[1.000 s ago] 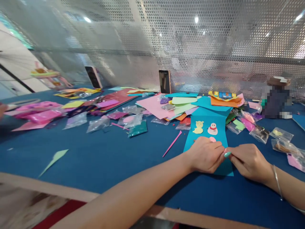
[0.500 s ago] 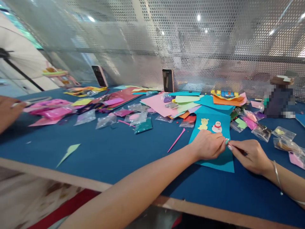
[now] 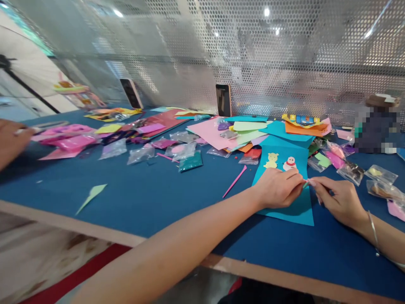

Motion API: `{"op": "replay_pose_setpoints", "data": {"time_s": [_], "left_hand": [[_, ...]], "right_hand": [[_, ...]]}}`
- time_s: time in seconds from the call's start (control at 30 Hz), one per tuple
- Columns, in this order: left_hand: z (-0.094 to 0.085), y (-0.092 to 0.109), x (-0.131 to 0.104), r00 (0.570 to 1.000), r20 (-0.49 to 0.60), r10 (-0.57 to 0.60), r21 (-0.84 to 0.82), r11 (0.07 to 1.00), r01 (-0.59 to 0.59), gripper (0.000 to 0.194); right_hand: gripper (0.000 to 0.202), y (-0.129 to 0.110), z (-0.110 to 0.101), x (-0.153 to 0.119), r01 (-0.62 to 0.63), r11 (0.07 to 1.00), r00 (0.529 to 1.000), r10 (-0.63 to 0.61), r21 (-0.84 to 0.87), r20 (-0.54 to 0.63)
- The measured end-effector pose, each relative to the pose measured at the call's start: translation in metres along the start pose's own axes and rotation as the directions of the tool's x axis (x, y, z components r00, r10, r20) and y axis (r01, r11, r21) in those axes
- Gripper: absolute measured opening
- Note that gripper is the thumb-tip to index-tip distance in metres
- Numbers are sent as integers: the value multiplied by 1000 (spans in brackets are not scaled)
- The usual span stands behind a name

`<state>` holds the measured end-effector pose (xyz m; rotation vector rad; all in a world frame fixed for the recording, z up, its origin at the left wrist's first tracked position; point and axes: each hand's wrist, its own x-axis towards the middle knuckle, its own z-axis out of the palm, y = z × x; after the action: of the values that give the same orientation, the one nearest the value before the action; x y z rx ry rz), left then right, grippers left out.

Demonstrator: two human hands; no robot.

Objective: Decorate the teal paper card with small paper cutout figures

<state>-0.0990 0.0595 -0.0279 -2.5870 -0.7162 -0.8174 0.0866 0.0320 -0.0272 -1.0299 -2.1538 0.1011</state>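
Observation:
My left hand (image 3: 280,188) is closed in a pinch above a blue sheet of card (image 3: 289,214). Facing it, my right hand (image 3: 340,198) is pinched too, its fingertips almost touching the left ones. Whatever lies between the fingertips is too small to make out. On the card, just beyond my left hand, are a pale yellow bear figure (image 3: 271,160) and a white and pink snowman figure (image 3: 290,163) with a red scarf. Left of the card a slim pink modelling tool (image 3: 234,181) lies on the blue table (image 3: 152,202).
Small clear bags of coloured clay, such as a teal bag (image 3: 190,161), and coloured paper (image 3: 209,136) lie along the back. Two phones, one nearer the middle (image 3: 223,100), lean on the perforated metal screen (image 3: 247,55). Another person's hand (image 3: 12,141) is at the left edge.
My fingertips have drawn slightly apart, the right hand shifting a little to the right. The view has tilted slightly; the card and its figures lie as before.

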Motion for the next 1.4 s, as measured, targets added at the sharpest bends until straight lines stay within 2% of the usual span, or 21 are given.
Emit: {"op": "replay_pose_setpoints", "data": {"time_s": [0.07, 0.17, 0.33, 0.47, 0.67, 0.77, 0.87, 1.0, 1.13, 1.23, 1.3, 1.4], "left_hand": [[1, 2, 0, 1000, 2, 26, 28, 999, -26, 34], [2, 3, 0, 996, -26, 81, 62, 995, -79, 36], [5, 1, -1, 972, -194, 130, 70, 991, -118, 36], [5, 1, 0, 965, -243, 98, 74, 994, -82, 36], [4, 7, 0, 955, -208, 211, 117, 975, -190, 35], [6, 12, -1, 969, -160, 190, 107, 979, -174, 35], [8, 16, 0, 984, -110, 140, 85, 988, -131, 38], [7, 12, 0, 992, -17, 125, 29, 992, -125, 43], [0, 3, -2, 991, 90, 99, -30, 995, -97, 46], [-6, 0, -2, 990, 126, 59, -69, 996, -51, 46], [-7, 1, -2, 991, 123, 62, -90, 995, -51, 45], [-5, 4, -1, 991, 78, 110, -73, 992, -104, 44]], "right_hand": [[25, 1, 0, 0, -27, 1000, 1000, 27, 5, 13], [29, 0, 0, 1, -16, 1000, 994, 13, 27, 110], [27, -7, -3, 1, 62, 996, 966, -75, 60, 248], [16, -10, -2, -2, 144, 988, 963, -153, 54, 223], [21, -9, 1, -3, 149, 988, 965, -154, 39, 211], [15, -4, 2, -3, 151, 988, 965, -151, 18, 214], [18, 1, 4, -2, 167, 986, 969, -165, 6, 182], [17, 3, 5, -2, 181, 982, 967, -189, 60, 173], [20, -1, 4, 0, 95, 981, 970, -130, 171, 206], [31, -5, 2, 2, -54, 974, 962, -8, 221, 271], [38, -8, 1, 3, -217, 929, 926, 99, 300, 363], [43, -11, 0, 5, -447, 779, 836, 189, 440, 516]]}}
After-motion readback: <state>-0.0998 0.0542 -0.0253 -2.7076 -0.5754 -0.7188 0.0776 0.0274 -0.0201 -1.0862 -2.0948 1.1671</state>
